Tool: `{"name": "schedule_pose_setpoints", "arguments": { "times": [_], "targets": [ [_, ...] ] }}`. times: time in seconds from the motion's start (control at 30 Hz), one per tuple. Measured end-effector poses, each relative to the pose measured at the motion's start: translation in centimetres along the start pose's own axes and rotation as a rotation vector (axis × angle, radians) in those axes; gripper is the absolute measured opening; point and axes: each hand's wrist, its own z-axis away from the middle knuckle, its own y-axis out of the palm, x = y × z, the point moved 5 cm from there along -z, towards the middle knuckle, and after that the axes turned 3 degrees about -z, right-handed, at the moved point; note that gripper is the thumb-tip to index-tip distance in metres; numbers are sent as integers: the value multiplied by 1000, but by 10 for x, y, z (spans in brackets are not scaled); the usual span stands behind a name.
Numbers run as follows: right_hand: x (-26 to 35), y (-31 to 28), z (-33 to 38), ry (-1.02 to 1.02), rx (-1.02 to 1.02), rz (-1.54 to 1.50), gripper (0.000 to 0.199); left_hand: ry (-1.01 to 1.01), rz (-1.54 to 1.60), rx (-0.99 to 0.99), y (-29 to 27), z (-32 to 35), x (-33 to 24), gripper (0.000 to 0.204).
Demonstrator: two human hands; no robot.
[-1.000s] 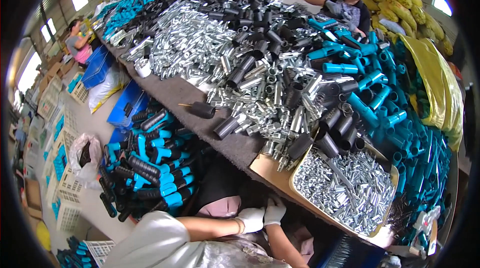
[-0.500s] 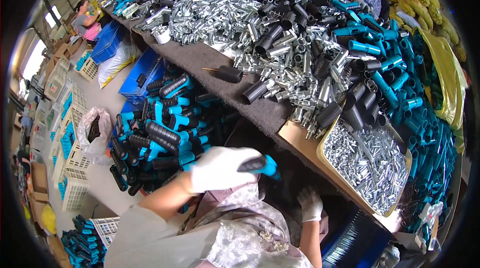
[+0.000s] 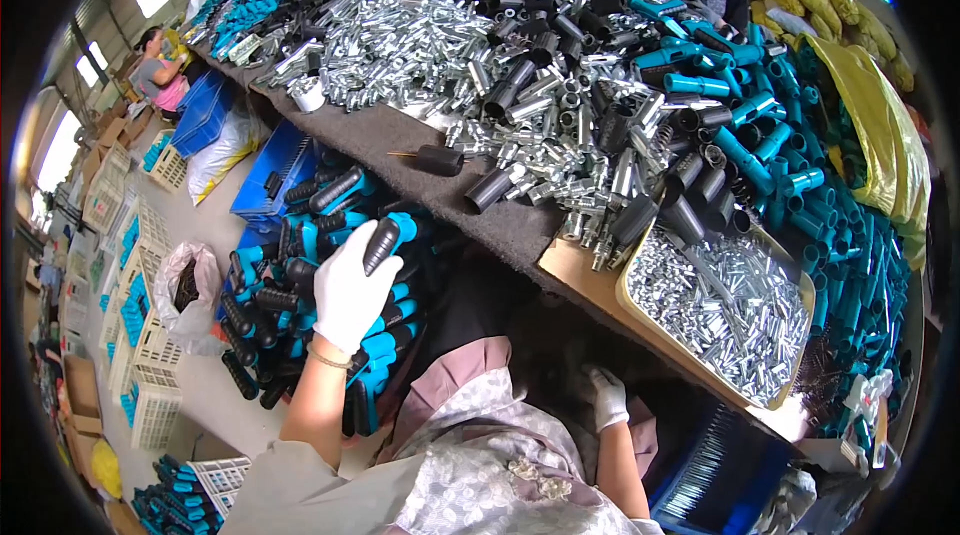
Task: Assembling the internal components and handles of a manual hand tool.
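Observation:
My left hand (image 3: 356,287), in a white glove, is closed on a black-and-teal tool handle (image 3: 390,240). It is above a heap of similar handles (image 3: 300,270) left of the bench. My right hand (image 3: 607,400), also gloved, is low beside the bench edge over a dark area. Its fingers look curled, and what they hold, if anything, is hidden in shadow. On the bench edge nearby stands a tray (image 3: 625,280) of small silver metal pins.
The sloping bench (image 3: 400,160) carries piles of silver metal parts (image 3: 400,45), black sleeves and teal tubes (image 3: 790,180). A blue bin (image 3: 735,475) stands at lower right, cream crates (image 3: 155,385) at left. Co-workers sit at the far left and far side.
My left hand has swung left from in front of my apron to the handle heap, a handle in its grip in both frames. My right hand has shifted slightly. The view has tilted a little.

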Motion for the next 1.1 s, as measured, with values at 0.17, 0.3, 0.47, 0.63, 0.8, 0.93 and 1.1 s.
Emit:
{"name": "schedule_pose_setpoints", "arguments": {
  "times": [0.17, 0.3, 0.47, 0.63, 0.8, 0.93, 1.1],
  "targets": [
    [-2, -10, 3, -6, -49, -76, 27, 31, 113, 84, -4, -9, 5, 48],
    [-4, -6, 2, 5, -20, 7, 28, 1, 75, 9, 5, 3, 4, 48],
    [-1, -3, 2, 4, -28, 67, 29, 129, -64, 69, 19, -5, -16, 54],
    [0, 1, 10, 10, -15, 45, 29, 95, -210, 73, 25, 12, 0, 59],
    [3, 9, 6, 22, 12, 71, 29, 115, -201, 68, 46, 20, -1, 61],
    [-10, -1, -3, 21, -9, 77, 27, 103, -244, 126, 60, 16, -11, 63],
    [-8, 4, -3, 27, 45, 33, 23, -93, -146, 195, 155, -14, 44, 58]
  ]
}}
